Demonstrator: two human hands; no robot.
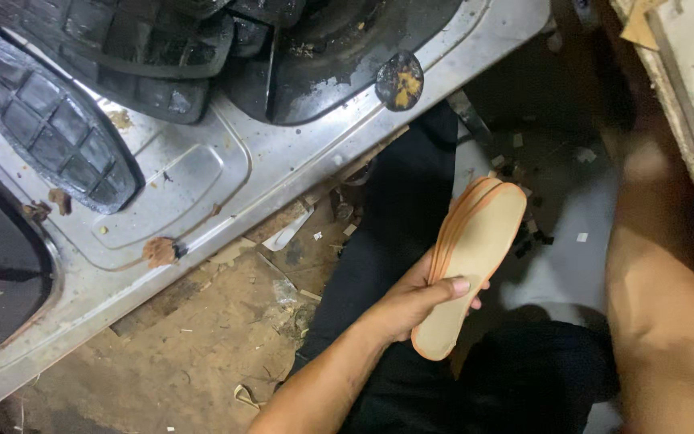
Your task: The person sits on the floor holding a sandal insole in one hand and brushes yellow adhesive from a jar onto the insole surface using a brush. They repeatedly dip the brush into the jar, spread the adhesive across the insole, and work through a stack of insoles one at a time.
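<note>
So the left hand (411, 309) has a small stack of insoles (475, 257), tan faces with orange edges, pinched together: thumb lies across the top face near the heel end, the rest of the fingers are wrapped round the back, only the tips peek out on the far side. The grip sits low on the stack, so most of the length sticks up and away from the hand, toe end pointing toward the upper right. You can see the layered orange rims fanning out a bit along the edge just above the thumb.

Under the hand and forearm there's dark trouser cloth (395, 233), the stack is held up over it, not resting on anything.

The right hand itself isn't in frame, I can only see the right forearm (668, 321) running up the side, well apart from the grip, blurry at the top, so can't tell what it's doing up there.

Up and to the left of the grip is a dented metal sheet (226, 169) with black rubber soles (50, 120) lying on it, chunky tread facing up. A round black knob with a yellow mark (400, 80) sits at the sheet's edge, above the grip. Below the sheet it's a dirty floor (202, 337) with scraps and bits of paper
</note>
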